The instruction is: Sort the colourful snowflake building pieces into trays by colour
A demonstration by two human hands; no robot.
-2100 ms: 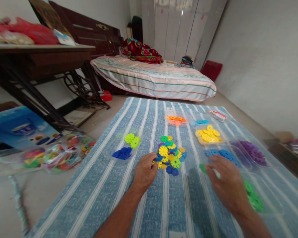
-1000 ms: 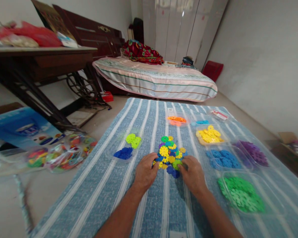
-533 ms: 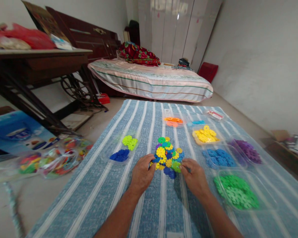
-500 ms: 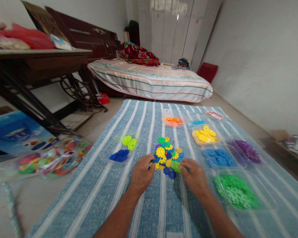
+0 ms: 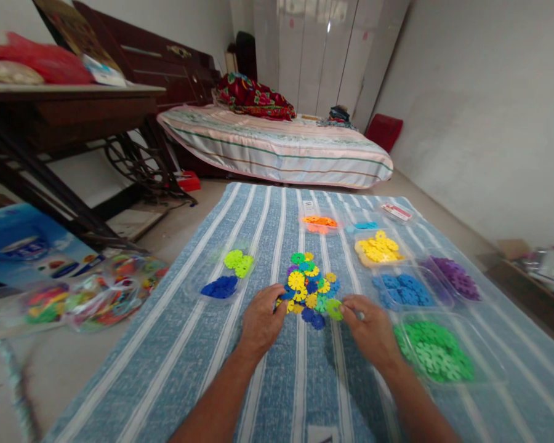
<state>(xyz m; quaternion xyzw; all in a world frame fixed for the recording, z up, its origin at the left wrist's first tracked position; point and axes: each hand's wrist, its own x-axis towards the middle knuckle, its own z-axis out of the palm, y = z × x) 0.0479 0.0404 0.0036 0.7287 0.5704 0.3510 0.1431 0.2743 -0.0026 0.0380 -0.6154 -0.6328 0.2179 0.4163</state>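
A mixed pile of flower-shaped plastic discs (image 5: 311, 284) in yellow, blue, green and purple lies on the striped cloth between my hands. My right hand (image 5: 369, 323) pinches a lime-green disc (image 5: 335, 309) by its edge at the pile's right side. On the left, my left hand (image 5: 264, 317) curls its thumb and fingers in at the pile's edge, by blue and yellow discs. What those fingertips grip is hidden. Left of the pile, a clear tray (image 5: 191, 294) holds lime-green discs (image 5: 238, 263) and dark blue discs (image 5: 220, 287).
At right stand clear tubs of green discs (image 5: 436, 351), blue discs (image 5: 404, 289), purple discs (image 5: 455, 278) and yellow discs (image 5: 379, 247). Farther back are orange discs (image 5: 320, 223) and light blue discs (image 5: 366, 226). Bags of colourful pieces (image 5: 106, 301) lie on the floor at left.
My right hand has drawn the lime-green disc slightly right, away from the pile. The left hand stays at the pile's left edge. The camera view has shifted slightly.
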